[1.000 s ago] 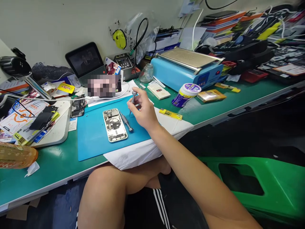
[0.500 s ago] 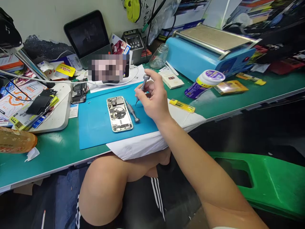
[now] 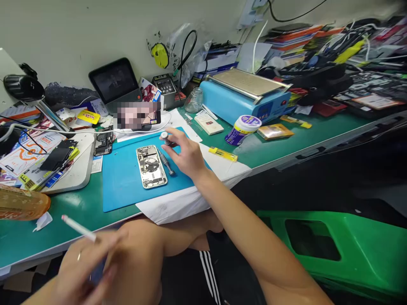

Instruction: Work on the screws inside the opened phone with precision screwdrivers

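Note:
An opened white-framed phone (image 3: 151,167), its inner parts exposed, lies on the blue mat (image 3: 119,186). A precision screwdriver (image 3: 166,163) rests along the phone's right edge. Just right of it, my right hand (image 3: 186,153) is closed on another screwdriver (image 3: 165,136), whose round cap points up; its tip is hidden. Low at the left, my left hand (image 3: 87,264) is blurred by motion in front of my knee. A lit-looking cigarette (image 3: 78,226) sticks out from between its fingers, pointing up and left toward the table edge.
Behind the mat stand a screen (image 3: 115,82) and a blurred-out phone area. A blue heating plate machine (image 3: 241,95), a purple-white tub (image 3: 243,130) and a yellow strip (image 3: 222,154) lie to the right. A second opened phone (image 3: 103,142) and an orange bottle (image 3: 22,202) are left.
My left hand has come into view from below with the cigarette. My right hand still holds its screwdriver, now turned so the cap faces me more. The camera view has shifted up and right.

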A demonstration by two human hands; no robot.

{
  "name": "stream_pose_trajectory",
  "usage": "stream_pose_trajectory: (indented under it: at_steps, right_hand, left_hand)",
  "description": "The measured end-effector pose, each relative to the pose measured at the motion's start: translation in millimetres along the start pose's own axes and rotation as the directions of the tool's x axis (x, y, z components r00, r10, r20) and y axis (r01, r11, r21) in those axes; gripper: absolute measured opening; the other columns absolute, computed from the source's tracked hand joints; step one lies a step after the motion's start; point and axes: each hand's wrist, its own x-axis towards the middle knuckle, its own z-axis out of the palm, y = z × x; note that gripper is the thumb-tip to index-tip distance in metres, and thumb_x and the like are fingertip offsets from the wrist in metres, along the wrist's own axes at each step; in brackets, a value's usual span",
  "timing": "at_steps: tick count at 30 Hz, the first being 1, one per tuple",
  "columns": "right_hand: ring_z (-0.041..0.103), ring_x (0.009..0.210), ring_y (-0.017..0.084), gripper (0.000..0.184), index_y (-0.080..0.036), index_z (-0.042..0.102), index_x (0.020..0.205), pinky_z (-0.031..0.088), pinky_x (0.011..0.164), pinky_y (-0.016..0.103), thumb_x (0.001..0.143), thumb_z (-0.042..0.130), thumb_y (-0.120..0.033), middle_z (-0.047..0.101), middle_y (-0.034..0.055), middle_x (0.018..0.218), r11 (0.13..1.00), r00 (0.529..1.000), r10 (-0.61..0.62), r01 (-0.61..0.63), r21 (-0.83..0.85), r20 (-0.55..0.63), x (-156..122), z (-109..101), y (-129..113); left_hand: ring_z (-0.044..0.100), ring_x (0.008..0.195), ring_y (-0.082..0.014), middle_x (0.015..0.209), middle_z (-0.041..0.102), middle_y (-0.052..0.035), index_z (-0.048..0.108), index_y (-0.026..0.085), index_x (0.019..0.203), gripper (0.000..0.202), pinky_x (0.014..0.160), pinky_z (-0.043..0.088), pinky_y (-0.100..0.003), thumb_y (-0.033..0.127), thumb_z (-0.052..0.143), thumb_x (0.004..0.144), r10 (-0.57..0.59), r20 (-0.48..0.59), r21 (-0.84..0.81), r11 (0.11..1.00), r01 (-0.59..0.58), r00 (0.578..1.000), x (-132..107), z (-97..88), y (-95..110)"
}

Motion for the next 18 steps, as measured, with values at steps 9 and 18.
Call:
stream_pose_trajectory:
  at_steps: [9,18]
  right_hand:
    - [0.079,0.094,0.021,0.047,-0.031,0.047,0.141,0.068,0.082,0.036,0.099,0.065,-0.021,0.076,0.0035,0.108,0.995,0.994,-0.093,0.091,-0.042,-0.055,0,0,2]
    - [0.076,0.096,0.020,0.046,-0.033,0.044,0.136,0.068,0.078,0.036,0.098,0.064,-0.017,0.073,0.0020,0.109,0.985,0.989,-0.149,0.147,-0.095,-0.015,0,-2,3]
  left_hand:
    - [0.035,0.153,-0.0422,0.173,0.014,-0.0201,-0.021,0.026,0.165,0.121,0.120,0.036,-0.063,0.059,0.070,0.093,0.045,0.070,0.040,0.998,-0.048,0.997,167,9.7,-71]
    - [0.032,0.154,-0.0439,0.173,0.010,-0.0206,-0.025,0.029,0.163,0.135,0.118,0.040,-0.064,0.074,0.074,0.083,0.095,0.130,-0.023,0.995,-0.093,0.987,172,31.3,-87]
